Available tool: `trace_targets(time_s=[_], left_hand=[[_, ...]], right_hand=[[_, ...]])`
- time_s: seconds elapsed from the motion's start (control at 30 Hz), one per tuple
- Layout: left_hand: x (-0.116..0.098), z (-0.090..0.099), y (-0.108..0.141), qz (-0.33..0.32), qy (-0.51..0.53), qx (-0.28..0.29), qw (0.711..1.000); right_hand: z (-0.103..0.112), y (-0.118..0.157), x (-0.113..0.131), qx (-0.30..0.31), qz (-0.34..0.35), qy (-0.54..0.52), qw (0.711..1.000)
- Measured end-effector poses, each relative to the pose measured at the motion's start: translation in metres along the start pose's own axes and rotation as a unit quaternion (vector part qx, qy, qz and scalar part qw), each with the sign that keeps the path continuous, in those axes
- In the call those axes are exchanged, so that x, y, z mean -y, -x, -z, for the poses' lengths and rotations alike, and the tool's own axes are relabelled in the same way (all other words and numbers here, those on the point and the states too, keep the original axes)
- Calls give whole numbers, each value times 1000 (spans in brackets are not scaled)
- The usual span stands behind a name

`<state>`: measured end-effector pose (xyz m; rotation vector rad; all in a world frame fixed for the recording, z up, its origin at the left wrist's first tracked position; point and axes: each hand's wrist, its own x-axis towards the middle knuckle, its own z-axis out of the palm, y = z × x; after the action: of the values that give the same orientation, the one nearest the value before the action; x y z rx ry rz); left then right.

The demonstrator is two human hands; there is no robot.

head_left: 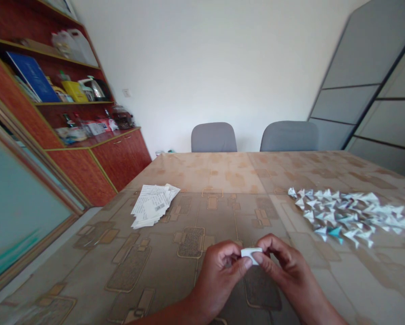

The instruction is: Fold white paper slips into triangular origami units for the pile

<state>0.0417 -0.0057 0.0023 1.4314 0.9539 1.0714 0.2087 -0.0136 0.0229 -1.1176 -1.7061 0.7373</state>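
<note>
Now both hands pinching small folded paper slip (250, 253): left hand (219, 271) fingers closing on left end, right hand (283, 266) on right. Feeling light, flimsy, creasing easily; gripping edges suits.

Head view, down over table (223, 180)
</note>
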Motion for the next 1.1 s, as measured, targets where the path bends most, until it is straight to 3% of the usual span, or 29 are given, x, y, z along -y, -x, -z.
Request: trace_targets(time_s=[0.13,0.27,0.5,0.63,0.93,1.1], left_hand=[[-3,3,-1,-34,-78,-9,996],[-3,4,0,-56,-142,17,988],[0,3,-2,46,9,27,999],[-4,4,-2,43,-27,33,998],[-6,11,-13,98,22,101,990],[-14,16,-16,128,23,105,986]], right_hand=[[2,-1,6,21,16,28,999],[3,-2,9,41,64,88,993],[2,-1,2,21,0,46,999],[-2,-1,2,39,6,57,998],[-8,-3,-13,28,-86,-63,994],[6,-9,-14,19,-100,-32,994]])
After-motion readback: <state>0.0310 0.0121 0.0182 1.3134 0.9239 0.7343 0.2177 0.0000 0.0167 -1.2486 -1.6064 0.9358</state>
